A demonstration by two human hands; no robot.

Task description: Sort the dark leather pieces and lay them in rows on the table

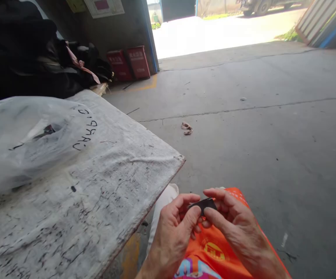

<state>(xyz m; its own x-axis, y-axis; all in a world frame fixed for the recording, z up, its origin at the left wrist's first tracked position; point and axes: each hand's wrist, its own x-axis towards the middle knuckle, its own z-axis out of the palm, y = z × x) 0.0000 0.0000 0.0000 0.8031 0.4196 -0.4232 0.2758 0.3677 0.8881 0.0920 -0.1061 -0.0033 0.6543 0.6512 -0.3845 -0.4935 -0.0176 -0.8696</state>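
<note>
Between my two hands is a small black flat piece (203,204), roughly rectangular; its exact kind I cannot make out. My left hand (176,221) pinches its left end, thumb on the near face and index finger behind. At the other end, my right hand (235,220) grips it the same way, with the thumb in front. Both hands are above an orange cloth with printed patterns (214,232) lying over my lap. To the left is the corner of a table with a stained whitish cover (144,162).
A translucent plastic bag (34,147) with black lettering lies on the table. Dark bundled material (40,58) is piled behind it. Red boxes (138,62) stand by the doorway wall. A scrap (186,128) lies on the concrete floor (257,135). Outside, a vehicle (263,6) is visible.
</note>
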